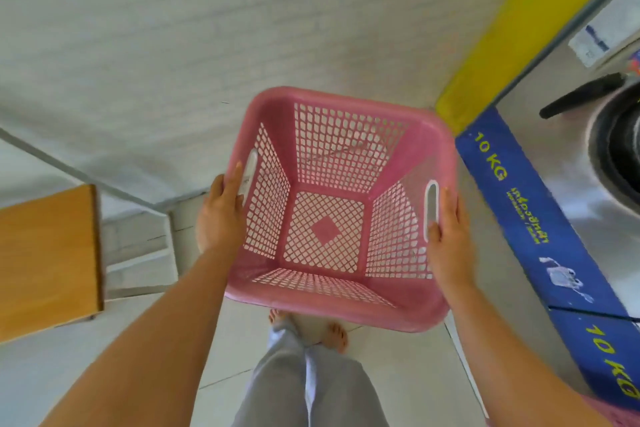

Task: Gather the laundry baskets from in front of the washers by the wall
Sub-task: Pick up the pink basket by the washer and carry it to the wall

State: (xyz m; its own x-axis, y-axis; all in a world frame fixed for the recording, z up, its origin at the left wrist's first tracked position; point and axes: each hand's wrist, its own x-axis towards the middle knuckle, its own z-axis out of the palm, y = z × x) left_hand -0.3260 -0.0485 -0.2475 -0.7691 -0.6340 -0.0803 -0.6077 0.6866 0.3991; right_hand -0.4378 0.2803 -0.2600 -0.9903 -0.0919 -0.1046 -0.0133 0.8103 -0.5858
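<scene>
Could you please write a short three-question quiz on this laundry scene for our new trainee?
1. True or false: the pink perforated plastic laundry basket has clothes in it.
2. Which hand grips the basket at a handle slot? A) only the left hand B) only the right hand C) both, one at each side
3. Fill in: the blue band below the steel front-loading washer on the right reads "10 ___".

Key:
1. False; its mesh floor is bare.
2. C; each hand holds the rim beside a slot.
3. KG.
</scene>
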